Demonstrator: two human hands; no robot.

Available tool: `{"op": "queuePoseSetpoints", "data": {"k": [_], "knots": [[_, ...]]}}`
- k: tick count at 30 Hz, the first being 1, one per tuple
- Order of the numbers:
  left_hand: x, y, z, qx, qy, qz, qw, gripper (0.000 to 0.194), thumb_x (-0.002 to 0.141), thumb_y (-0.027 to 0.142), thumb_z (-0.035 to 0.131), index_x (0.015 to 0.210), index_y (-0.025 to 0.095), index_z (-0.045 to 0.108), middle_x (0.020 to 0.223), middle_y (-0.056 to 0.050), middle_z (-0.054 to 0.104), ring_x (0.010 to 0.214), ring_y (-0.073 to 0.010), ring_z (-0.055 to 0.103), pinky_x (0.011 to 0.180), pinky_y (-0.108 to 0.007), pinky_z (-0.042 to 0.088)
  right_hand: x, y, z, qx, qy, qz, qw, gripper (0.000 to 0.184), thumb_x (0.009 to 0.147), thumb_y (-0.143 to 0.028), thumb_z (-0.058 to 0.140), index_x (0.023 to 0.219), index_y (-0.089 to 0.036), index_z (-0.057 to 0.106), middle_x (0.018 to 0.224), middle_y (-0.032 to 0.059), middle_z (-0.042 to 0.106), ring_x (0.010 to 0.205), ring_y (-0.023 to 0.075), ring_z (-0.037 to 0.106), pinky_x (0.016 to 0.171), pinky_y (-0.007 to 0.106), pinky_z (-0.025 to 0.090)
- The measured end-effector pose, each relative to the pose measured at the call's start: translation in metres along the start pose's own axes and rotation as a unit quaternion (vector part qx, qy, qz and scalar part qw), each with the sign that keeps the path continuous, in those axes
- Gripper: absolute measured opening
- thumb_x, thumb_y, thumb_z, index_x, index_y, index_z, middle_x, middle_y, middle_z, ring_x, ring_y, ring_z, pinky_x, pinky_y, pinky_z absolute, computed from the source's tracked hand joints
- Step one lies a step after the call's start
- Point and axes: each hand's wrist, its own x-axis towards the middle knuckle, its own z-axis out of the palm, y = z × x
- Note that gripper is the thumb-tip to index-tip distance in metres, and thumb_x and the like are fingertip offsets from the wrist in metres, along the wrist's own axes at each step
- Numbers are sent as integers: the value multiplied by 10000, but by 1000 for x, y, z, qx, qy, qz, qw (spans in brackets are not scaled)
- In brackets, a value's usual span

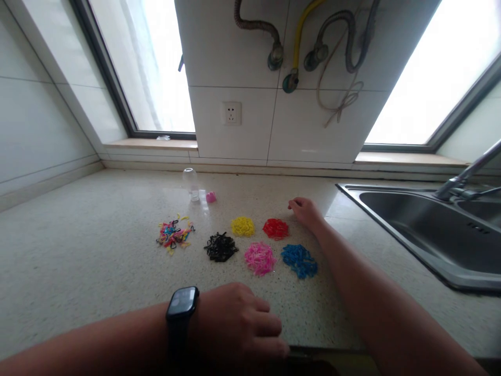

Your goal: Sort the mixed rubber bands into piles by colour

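My left hand (245, 324), a black smartwatch (183, 302) on its wrist, rests by the counter's front edge. Its fingers are curled in and nothing shows in them. Beyond the red pile of small rubber bands (276, 228), my right hand (306, 210) is closed with fingertips together; whatever they may hold is hidden. Nearest that arm lies a blue pile (299, 260). Pink (260, 258), yellow (242, 226) and black (221, 247) piles sit to the left. Farther left is a mixed-colour heap of bands (175, 233).
A clear plastic bottle (190, 184) stands toward the back, with a pink cap (211, 197) beside it. To the right, a steel sink (415, 224) with a faucet (465, 177) is set into the speckled counter (97, 250). Hoses and a socket (232, 113) are on the tiled wall.
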Motion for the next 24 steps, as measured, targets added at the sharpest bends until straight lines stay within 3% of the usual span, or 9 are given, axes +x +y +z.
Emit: {"op": "queuePoseSetpoints", "data": {"k": [3,6,8,11,13,16,19,24], "knots": [[-2,-11,-10,18,-3,-18,1000,157,931,284,535,1048,210,610,774,3,602,637,-146,489,483,-335,318,0,0,-2,-1,4,5,1000,339,800,-387,480,699,-164,714,582,32,599,584,162,512,576,280,327],[-9,-32,-35,47,-19,-82,995,190,923,228,505,1076,217,616,839,-5,632,705,-146,537,544,-327,352,1,0,-1,-5,4,11,1000,336,789,-387,478,710,-165,717,589,38,608,596,169,524,579,280,334],[-20,-51,-58,48,-40,-170,983,189,936,236,493,1061,220,634,894,-16,653,770,-148,573,620,-308,387,2,1,-1,-2,5,14,1000,343,782,-393,475,708,-161,716,592,40,608,585,167,522,579,282,337],[-50,-89,-89,-17,-63,-342,937,241,950,339,503,1088,228,667,1004,-28,682,847,-155,598,752,-299,404,4,3,0,4,7,15,1000,357,773,-404,471,711,-156,719,589,35,597,562,162,510,576,286,338],[-81,-117,-101,-15,-62,-393,917,278,945,363,496,1066,203,687,993,-50,690,821,-161,588,750,-299,398,4,4,0,5,3,17,1000,362,771,-410,471,719,-155,722,570,26,577,552,160,504,568,286,334],[-133,-155,-106,-23,-77,-460,884,291,909,385,525,1011,185,709,904,-47,706,745,-153,583,704,-278,400,5,6,0,7,-4,25,1000,366,774,-415,468,721,-153,718,549,15,554,535,155,495,548,286,325],[-178,-179,-102,-55,-104,-504,856,292,879,420,568,970,180,709,867,-28,713,742,-144,600,705,-254,423,6,8,0,8,-4,31,999,364,777,-414,469,731,-154,719,561,14,564,526,151,491,531,283,316],[-212,-193,-93,-110,-144,-529,829,290,912,410,619,992,134,664,946,-48,676,845,-174,634,804,-351,511,6,9,0,5,-6,31,999,357,783,-418,472,726,-163,714,543,8,547,519,153,483,523,282,315]]}}
